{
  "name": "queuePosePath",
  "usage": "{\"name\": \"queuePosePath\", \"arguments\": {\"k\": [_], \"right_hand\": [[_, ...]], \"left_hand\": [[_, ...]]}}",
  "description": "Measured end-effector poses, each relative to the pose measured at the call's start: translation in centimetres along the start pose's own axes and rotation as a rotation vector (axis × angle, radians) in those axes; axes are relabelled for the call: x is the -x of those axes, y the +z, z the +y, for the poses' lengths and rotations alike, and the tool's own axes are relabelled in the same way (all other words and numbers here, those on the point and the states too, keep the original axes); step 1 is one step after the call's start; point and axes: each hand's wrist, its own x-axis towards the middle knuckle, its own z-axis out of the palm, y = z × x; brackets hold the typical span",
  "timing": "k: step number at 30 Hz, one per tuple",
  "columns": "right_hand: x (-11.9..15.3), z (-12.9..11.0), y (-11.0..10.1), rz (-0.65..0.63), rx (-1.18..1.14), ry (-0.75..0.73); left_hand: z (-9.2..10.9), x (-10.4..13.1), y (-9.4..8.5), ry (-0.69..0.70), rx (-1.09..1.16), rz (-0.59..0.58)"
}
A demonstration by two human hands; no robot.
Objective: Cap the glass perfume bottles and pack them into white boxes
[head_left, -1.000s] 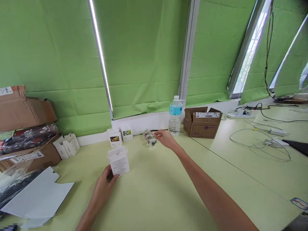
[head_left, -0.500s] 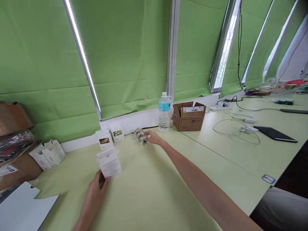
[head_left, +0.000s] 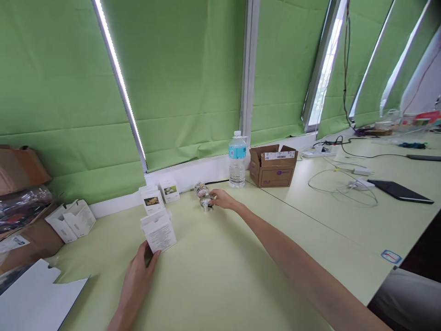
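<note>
Left hand, head view: the hand (head_left: 138, 269) is closed at thumb and fingers, and the printed white box (head_left: 160, 235) is gripped by its lower left part.
Printed box: it is held slightly tilted above or on the pale table (head_left: 206, 280); which of the two cannot be told.
Right hand: the nearer shiny silver jar (head_left: 206, 202) is touched on its right side by the fingers of this hand (head_left: 222, 200); whether it is firmly gripped cannot be told.
Farther silver jar (head_left: 200, 189): it is seen just behind the nearer one.
Picture boxes: two (head_left: 152, 202) are placed behind the printed box.
Water bottle (head_left: 237, 168): it is stood upright beside an open brown carton (head_left: 275, 175).
</note>
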Motion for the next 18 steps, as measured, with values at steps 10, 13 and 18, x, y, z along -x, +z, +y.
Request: {"name": "queuePosePath", "arguments": {"k": [10, 13, 18], "right_hand": [[6.4, -2.1, -0.5, -0.098, -0.153, -0.044], [8.5, -3.1, -0.3, -0.144, -0.172, -0.065], [10.8, -5.6, -0.1, -0.274, -0.215, -0.114]], "left_hand": [[3.2, 1.7, -0.6, 0.137, 0.019, 0.409], [4.3, 2.8, -0.9, 0.335, -0.041, 0.582], [5.8, 5.2, 0.6, 0.523, -0.096, 0.3]]}}
